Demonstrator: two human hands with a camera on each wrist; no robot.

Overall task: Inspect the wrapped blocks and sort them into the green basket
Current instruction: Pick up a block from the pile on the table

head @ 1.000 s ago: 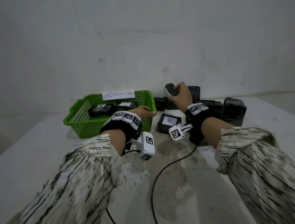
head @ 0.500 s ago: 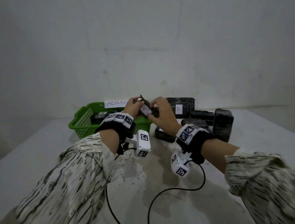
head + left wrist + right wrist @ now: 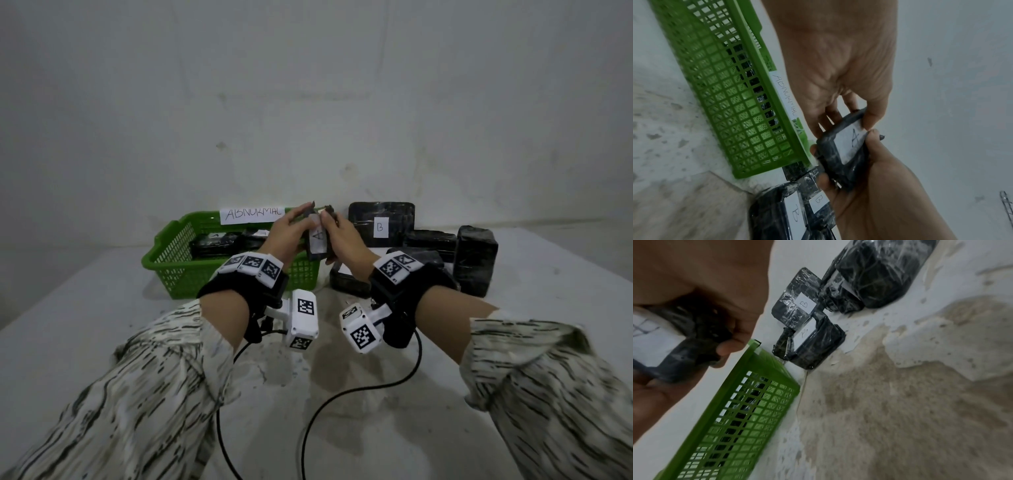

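Grip: both hands, left hand (image 3: 286, 233) and right hand (image 3: 344, 240), clasp the A-labelled block (image 3: 318, 241).

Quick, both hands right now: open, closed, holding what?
Left hand: holding the black wrapped block labelled A, fingers along its left side.
Right hand: holding the same block from its right side.
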